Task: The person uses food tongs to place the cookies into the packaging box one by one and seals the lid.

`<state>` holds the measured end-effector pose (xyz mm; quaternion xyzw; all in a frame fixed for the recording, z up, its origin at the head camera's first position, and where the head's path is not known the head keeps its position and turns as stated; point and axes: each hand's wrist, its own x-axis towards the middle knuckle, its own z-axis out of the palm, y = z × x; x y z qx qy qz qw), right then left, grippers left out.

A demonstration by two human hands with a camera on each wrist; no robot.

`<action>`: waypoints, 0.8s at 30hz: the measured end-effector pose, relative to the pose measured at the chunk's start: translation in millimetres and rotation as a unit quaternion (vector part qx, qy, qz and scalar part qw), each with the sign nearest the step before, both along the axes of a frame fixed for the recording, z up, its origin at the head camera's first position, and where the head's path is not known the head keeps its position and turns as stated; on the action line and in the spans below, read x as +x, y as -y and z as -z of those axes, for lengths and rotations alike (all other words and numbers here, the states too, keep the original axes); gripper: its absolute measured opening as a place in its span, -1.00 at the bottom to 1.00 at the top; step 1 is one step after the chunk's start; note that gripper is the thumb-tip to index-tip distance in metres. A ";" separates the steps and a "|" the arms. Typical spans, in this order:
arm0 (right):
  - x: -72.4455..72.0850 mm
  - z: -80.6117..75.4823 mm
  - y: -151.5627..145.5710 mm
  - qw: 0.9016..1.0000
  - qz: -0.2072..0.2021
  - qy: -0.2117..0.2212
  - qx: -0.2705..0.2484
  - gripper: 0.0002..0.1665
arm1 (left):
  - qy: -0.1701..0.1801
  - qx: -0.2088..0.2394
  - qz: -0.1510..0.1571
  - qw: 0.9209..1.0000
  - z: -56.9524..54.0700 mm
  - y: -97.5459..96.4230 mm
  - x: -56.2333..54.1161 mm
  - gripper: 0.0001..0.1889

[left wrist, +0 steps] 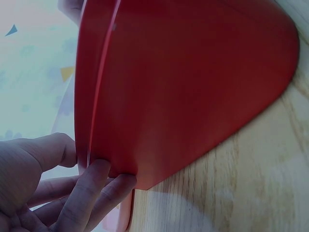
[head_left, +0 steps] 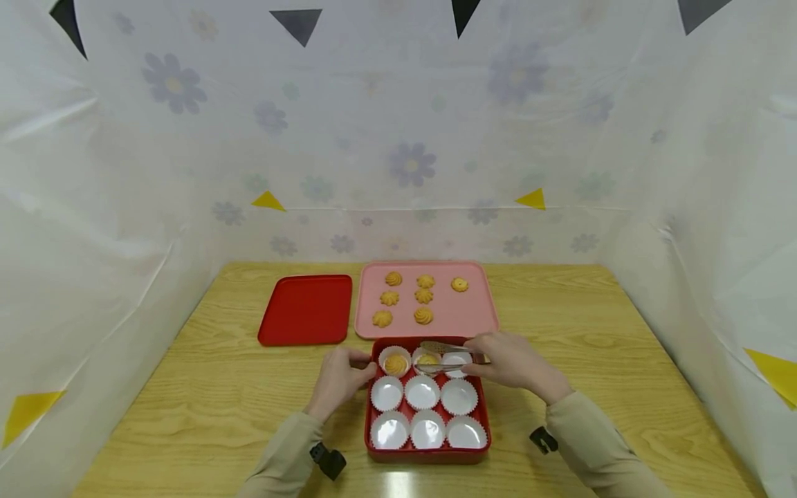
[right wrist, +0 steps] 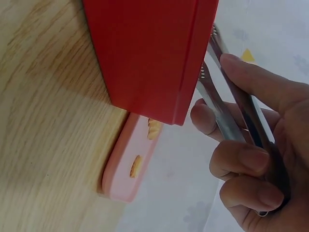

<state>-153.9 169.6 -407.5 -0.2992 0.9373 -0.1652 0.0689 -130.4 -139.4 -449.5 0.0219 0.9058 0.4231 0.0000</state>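
1. One pale drape [head_left: 398, 90] encloses the far side and flanks; its print is mauve and green flowers. Dark triangles [head_left: 297, 24] and yellow triangles [head_left: 531, 199] show against it.
2. Wooden table [head_left: 598, 360], light grain, carries all the items below.
3. Pink tray [head_left: 467, 315], at the far middle, just beyond the red box.
4. Red box [head_left: 429, 456], near middle of the table, upright, plain walls with a moulded line below the rim.
5. Flat red tray [head_left: 305, 310], left of the pink tray, bare.
6. Right hand [head_left: 510, 363]: fingers and thumb closed round the tongs.
7. Left hand [head_left: 339, 380]: at the box's left side near the far corner, thumb at the rim, bent fingers against the outer wall; a light grip on the edge.
8. Metal tongs [head_left: 439, 347], perforated tips, arms spread apart, reaching over the far row from the right. Tips straddle the middle cookie; contact cannot be told.
9. Nine white paper cups [head_left: 422, 393], three rows of three, inside the box.
10. Cookies: seven [head_left: 382, 318] on the pink tray; two [head_left: 395, 364] in the far-row left and middle cups.
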 end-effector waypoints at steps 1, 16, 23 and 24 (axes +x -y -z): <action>0.0 0.2 -0.9 1.000 0.001 0.006 -0.006 -0.67 | 0.000 -0.001 0.000 1.000 -0.1 0.0 0.1 -0.84; -7.1 23.4 -28.4 0.969 -0.017 0.128 -0.211 -0.68 | -0.002 -0.007 0.009 1.000 -0.3 0.6 0.2 -0.82; -8.6 30.1 -33.5 0.950 0.055 0.168 -0.258 -0.48 | -0.003 -0.006 0.011 1.000 -0.5 0.9 -0.1 -0.82; -9.1 30.8 -33.4 0.946 0.073 0.175 -0.264 -0.47 | -0.003 -0.006 0.011 1.000 -0.7 0.9 -0.2 -0.81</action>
